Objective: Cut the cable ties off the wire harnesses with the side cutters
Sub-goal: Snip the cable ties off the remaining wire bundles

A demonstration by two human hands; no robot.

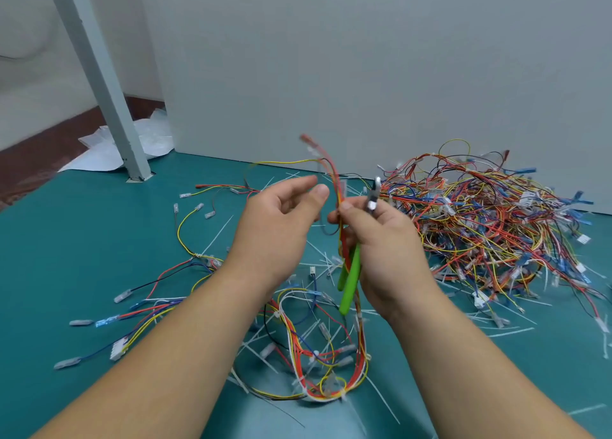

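R hand [381,236] grips the green-handled cutters [351,278], tip up, & seems to pinch a wire bundle [332,170] standing upright just L of the blades. L hand [278,220] is open & empty beside those wires, so it's nearer to take them.

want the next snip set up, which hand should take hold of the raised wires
Left. The left hand is open, empty and just beside the raised wires; the right hand grips the green side cutters.

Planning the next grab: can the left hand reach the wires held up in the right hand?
Likely yes. The left hand is open and empty beside the wires the right hand pinches; nothing lies between.
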